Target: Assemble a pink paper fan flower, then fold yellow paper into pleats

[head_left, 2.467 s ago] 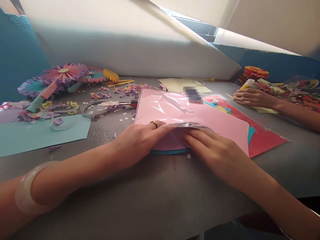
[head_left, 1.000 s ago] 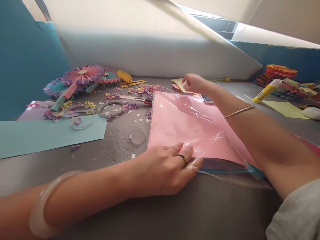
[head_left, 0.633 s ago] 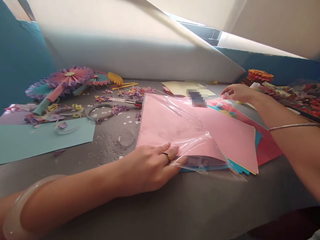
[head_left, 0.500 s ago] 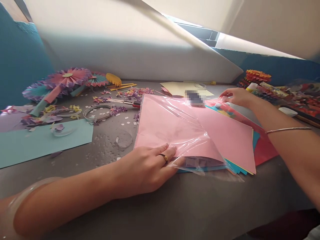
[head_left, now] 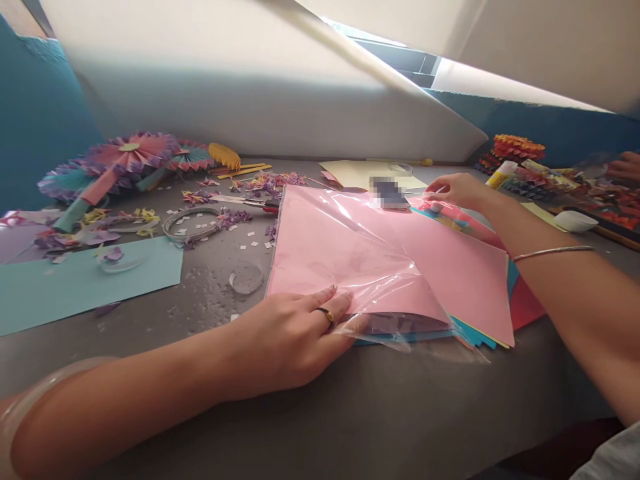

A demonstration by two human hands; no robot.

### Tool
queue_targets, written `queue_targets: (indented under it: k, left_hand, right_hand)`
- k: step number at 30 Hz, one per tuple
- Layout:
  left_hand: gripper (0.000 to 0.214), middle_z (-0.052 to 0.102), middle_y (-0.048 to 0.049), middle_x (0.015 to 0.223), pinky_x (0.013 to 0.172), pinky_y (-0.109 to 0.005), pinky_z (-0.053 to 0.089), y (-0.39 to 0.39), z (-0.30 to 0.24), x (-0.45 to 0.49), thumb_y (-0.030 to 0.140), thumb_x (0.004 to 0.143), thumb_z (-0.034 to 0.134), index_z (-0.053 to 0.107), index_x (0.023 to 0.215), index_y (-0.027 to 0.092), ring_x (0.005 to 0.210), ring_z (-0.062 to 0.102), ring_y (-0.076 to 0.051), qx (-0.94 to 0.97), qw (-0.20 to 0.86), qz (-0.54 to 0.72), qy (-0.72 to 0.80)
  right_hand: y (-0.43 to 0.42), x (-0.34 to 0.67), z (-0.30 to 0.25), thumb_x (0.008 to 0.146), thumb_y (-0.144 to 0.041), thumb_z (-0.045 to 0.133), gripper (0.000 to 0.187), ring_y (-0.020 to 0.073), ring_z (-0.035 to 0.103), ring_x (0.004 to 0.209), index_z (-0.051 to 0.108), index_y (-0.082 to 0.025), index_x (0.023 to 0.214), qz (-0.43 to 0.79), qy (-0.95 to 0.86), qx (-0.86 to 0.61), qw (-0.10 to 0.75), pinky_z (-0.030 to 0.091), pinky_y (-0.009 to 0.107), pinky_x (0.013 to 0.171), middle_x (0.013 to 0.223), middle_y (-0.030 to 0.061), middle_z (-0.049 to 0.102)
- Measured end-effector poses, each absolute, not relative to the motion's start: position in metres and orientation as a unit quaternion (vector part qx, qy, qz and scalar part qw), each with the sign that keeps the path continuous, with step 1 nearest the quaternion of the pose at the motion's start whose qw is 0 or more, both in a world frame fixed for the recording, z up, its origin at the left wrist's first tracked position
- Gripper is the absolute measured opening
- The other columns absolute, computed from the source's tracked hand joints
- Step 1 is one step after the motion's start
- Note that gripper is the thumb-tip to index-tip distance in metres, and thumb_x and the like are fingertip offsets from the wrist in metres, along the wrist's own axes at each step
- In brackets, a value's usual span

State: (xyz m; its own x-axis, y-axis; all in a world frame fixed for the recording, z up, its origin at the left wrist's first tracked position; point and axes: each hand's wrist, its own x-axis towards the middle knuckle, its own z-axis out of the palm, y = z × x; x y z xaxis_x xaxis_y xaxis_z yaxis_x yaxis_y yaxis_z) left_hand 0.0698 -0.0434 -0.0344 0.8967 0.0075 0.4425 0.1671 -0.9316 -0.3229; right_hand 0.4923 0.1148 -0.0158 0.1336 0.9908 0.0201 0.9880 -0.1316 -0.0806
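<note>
My left hand lies over the near left edge of a clear plastic sleeve with pink paper inside. Its fingers are stretched flat on the sleeve, and one near the edge shows through loose film. More pink sheets stick out to the right, over blue and yellow ones. At the far right corner of the stack, my right hand has its fingers pinched together above a red see-through packet. Something thin and whitish shows at the fingertips, too small to name. A blurred-out dark item lies on the sleeve's far edge.
Left are a light blue sheet, a tape roll, a cutter knife and folded paper rosettes. Paper scraps lie behind. On the right stand a glue stick and colourful paper pieces; another person's hand is beyond.
My right hand has shifted a little left along the far edge of the stack, its fingers now closer together. Another person's hand has appeared at far right. My left hand stays put.
</note>
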Motion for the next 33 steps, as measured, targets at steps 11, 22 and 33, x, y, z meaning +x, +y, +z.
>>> queue_targets:
  k: [11,22,33]
  left_hand:
    - [0.046,0.074,-0.0143,0.109,0.081,-0.027,0.058,-0.045,-0.036,0.068,0.005,0.099,0.023,0.067,0.111,0.008,0.095,0.073,-0.019,-0.962,0.164,-0.213,-0.048]
    - [0.047,0.073,-0.0104,0.114,0.068,-0.022,0.057,-0.041,-0.031,0.069,0.003,0.096,0.023,0.064,0.117,0.011,0.080,0.074,-0.016,-0.967,0.113,-0.199,-0.116]
    - [0.038,0.074,-0.0068,0.103,0.074,-0.022,0.052,-0.029,-0.031,0.073,0.007,0.092,0.042,0.059,0.125,0.013,0.087,0.070,-0.015,-0.943,-0.075,-0.274,-0.172]
  right_hand:
    - [0.105,0.479,-0.005,0.096,-0.037,0.054,0.026,0.0158,0.063,0.090,0.063,-0.018,0.111,0.029,-0.715,-0.693,0.090,0.055,0.035,0.080,0.111,0.0069,0.065]
    - [-0.088,0.370,0.027,0.094,-0.029,0.052,0.025,0.0213,0.067,0.100,0.062,-0.043,0.112,-0.090,-0.796,-0.515,0.306,0.057,0.040,0.087,0.105,-0.0035,0.069]
    - [-0.143,0.305,-0.021,0.087,-0.002,0.037,0.040,0.0322,0.067,0.109,0.065,0.000,0.116,-0.240,-0.918,-0.305,0.076,0.062,0.041,0.085,0.122,0.0193,0.067]
